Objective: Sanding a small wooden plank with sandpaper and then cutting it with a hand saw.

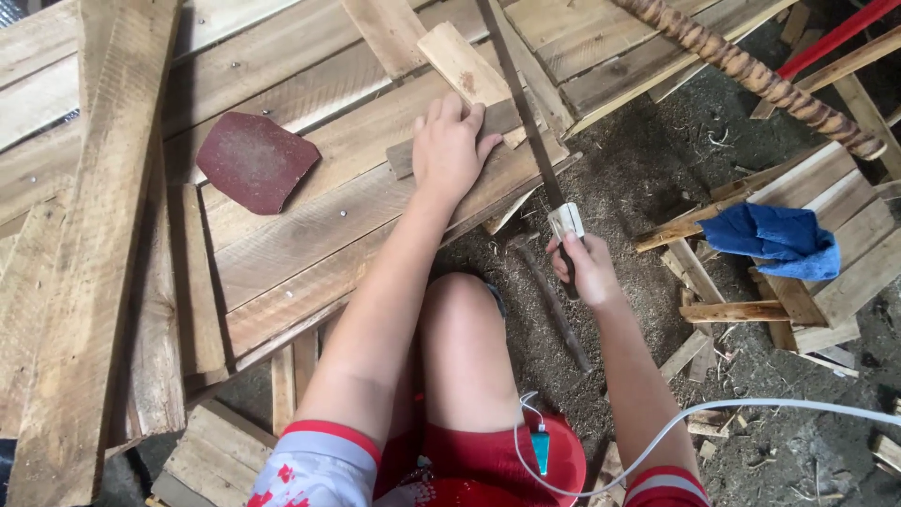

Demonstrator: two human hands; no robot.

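Here, in the head view, the left hand (452, 150) lay flat with its fingers spread and pressed down on a narrow grey-brown wooden strip (497, 122), which rested across the stacked pallet boards (310, 235). The right hand (587, 270) was curled tight around the dark handle of a hand saw (526, 113); the saw's long thin blade ran up and away from the hand, crossing the strip just to the right of the left hand's fingertips. A paler offcut of plank (465, 66) lay just beyond the left hand, touching the strip. Further left on the boards sat a dark red piece of sandpaper (253, 160), well apart from both hands. The person's bare knee (465, 319) showed between the arms, over red shorts, with a white cable (713, 408) trailing off to the right. On the sawdust-strewn ground to the right lay a blue cloth (774, 239) on more scrap planks, and above it a striped pole (751, 70) slanted across the corner beside a red rod (835, 36).
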